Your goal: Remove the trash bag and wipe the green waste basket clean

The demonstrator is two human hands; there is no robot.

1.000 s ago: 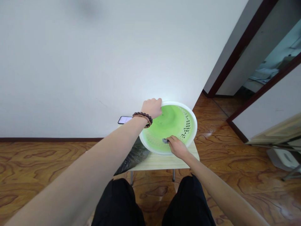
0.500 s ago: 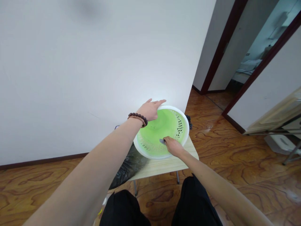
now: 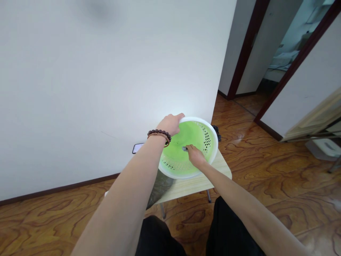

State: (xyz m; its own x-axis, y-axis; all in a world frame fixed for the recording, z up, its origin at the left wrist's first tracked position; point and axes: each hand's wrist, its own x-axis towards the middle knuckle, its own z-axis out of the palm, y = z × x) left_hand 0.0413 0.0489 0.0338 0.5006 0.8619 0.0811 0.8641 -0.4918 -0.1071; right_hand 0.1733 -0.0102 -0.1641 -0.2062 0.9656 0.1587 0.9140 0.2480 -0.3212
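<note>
Most of the small grey item (image 3: 184, 149) was hidden by the right hand (image 3: 196, 155), whose fingers were pinched around it; only a blunt end showed, too small to identify. The left hand (image 3: 169, 124) was curled over the rim of the green-and-white basket (image 3: 198, 120), its thumb out of clear sight. To the left of that hand, its forearm covered part of a phone (image 3: 137, 147); nearer the wearer, it also cut across a dark plastic bag (image 3: 161, 185). Beyond the right hand, past the rim, a dark object (image 3: 217, 132) was mostly concealed. One basket, one grey item, one phone, one bag and two bracelets on the left wrist could be counted. The grey item pointed leftward from the right fingers, its long axis roughly crosswise, within the basket's upward-facing mouth. A table (image 3: 186, 188) stood beneath both hands.
</note>
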